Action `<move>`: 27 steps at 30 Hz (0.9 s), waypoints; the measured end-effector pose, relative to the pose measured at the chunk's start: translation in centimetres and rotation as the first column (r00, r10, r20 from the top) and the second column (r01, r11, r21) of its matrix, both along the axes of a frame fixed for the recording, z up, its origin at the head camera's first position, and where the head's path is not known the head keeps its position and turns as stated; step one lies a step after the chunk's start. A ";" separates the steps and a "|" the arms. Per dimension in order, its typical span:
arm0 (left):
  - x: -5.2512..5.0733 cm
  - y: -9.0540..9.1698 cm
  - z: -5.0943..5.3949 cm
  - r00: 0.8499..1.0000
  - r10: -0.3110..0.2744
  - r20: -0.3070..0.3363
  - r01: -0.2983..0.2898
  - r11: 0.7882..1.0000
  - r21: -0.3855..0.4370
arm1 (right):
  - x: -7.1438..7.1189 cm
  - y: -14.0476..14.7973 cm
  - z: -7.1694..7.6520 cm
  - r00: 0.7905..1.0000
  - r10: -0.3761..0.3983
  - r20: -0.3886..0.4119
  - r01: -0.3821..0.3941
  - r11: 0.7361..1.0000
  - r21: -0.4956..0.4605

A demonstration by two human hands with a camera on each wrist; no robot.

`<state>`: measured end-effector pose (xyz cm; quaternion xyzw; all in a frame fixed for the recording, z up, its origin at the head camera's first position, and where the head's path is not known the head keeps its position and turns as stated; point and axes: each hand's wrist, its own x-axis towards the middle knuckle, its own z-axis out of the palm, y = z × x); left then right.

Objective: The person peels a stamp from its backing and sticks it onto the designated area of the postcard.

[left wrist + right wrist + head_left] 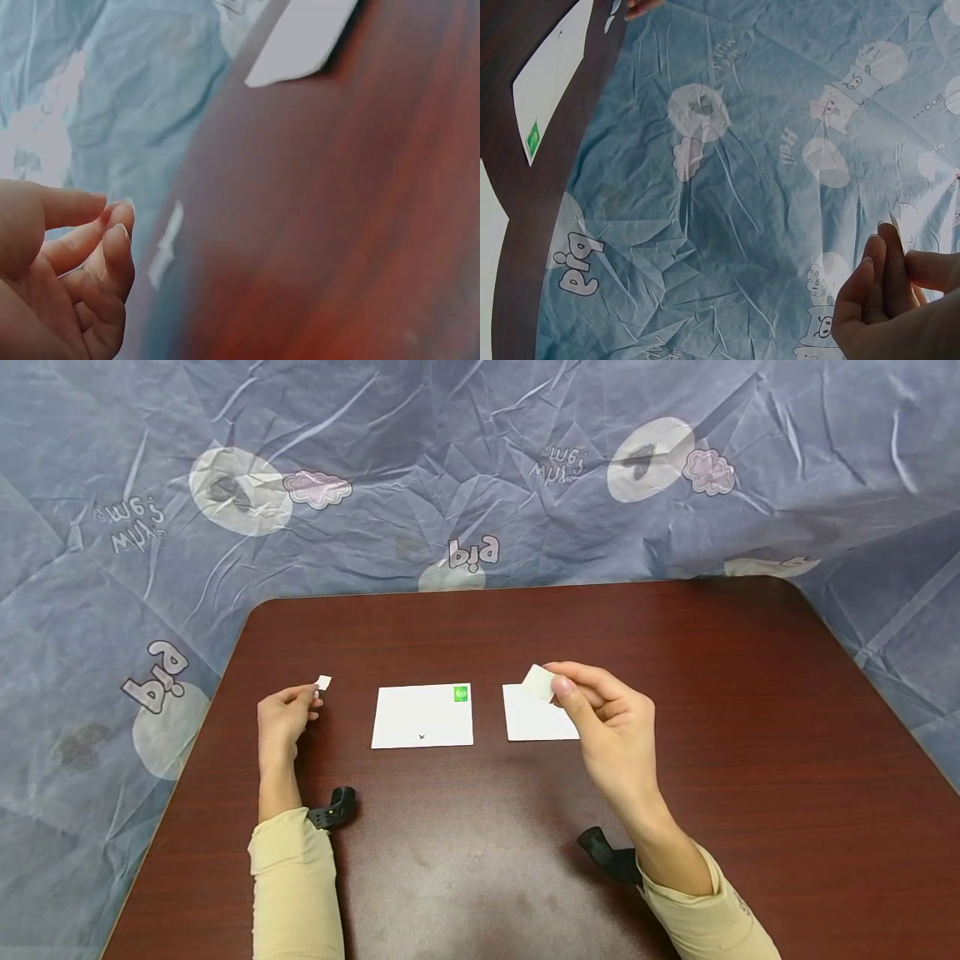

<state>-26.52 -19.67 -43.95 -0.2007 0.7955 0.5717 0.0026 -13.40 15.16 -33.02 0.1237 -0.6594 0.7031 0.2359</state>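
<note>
My right hand [618, 731] pinches a small white paper square [537, 682] between thumb and fingers, above the table. The right wrist view shows this square only as a thin edge. Behind it lies a white envelope-like sheet [536, 718], partly hidden by the hand. At the left, my left hand [287, 718] has loosely curled fingers beside small white scraps [166, 244] near the table's edge. The left wrist view shows nothing between its fingertips. Between the hands lies a white envelope [422, 718] with a green stamp [461, 694] at its upper right corner.
The dark red-brown table [480, 827] has rounded far corners. A crumpled blue-grey cloth [420, 460] with printed cartoon shapes hangs behind and around it. Black wrist cameras are strapped at the left wrist [333, 808] and the right wrist [609, 857].
</note>
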 end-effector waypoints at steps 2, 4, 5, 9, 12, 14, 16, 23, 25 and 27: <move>0.0 0.2 0.6 0.999 0.006 -0.048 -0.005 1.000 0.024 | 0.0 0.0 0.0 1.000 -0.005 0.001 0.005 1.000 0.006; 0.1 0.6 1.4 0.995 0.019 -0.095 -0.014 0.998 0.056 | -0.1 0.0 -0.1 1.000 -0.011 0.000 0.011 1.000 0.013; 0.1 0.8 1.8 0.992 0.027 -0.120 -0.018 0.997 0.078 | -0.1 0.0 -0.1 1.000 -0.015 -0.002 0.015 1.000 0.018; 0.7 2.0 3.8 0.975 0.007 -0.222 0.016 0.995 0.102 | -0.2 0.0 -0.2 1.000 -0.026 -0.015 0.027 0.999 0.033; 1.8 3.5 5.8 0.945 -0.054 -0.324 0.073 0.996 0.047 | -0.3 0.0 -0.2 0.999 -0.032 -0.032 0.034 0.998 0.044; 2.7 4.7 7.3 0.910 -0.102 -0.403 0.115 0.993 0.007 | -0.3 0.0 -0.3 0.998 -0.037 -0.045 0.039 0.998 0.051; 3.7 6.0 8.6 0.860 -0.161 -0.484 0.167 0.985 -0.031 | -0.3 -0.1 -0.3 0.997 -0.043 -0.057 0.046 0.997 0.057; 7.4 9.7 11.5 0.695 -0.347 -0.629 0.367 0.924 -0.104 | -0.2 -0.3 -0.4 0.991 -0.077 -0.107 0.088 0.991 0.097; 8.5 10.8 12.0 0.646 -0.389 -0.657 0.389 0.908 -0.155 | -0.2 -0.4 -0.5 0.988 -0.090 -0.126 0.105 0.987 0.119; 9.4 11.8 12.3 0.581 -0.436 -0.688 0.408 0.887 -0.217 | -0.2 -0.4 -0.6 0.983 -0.106 -0.150 0.127 0.982 0.141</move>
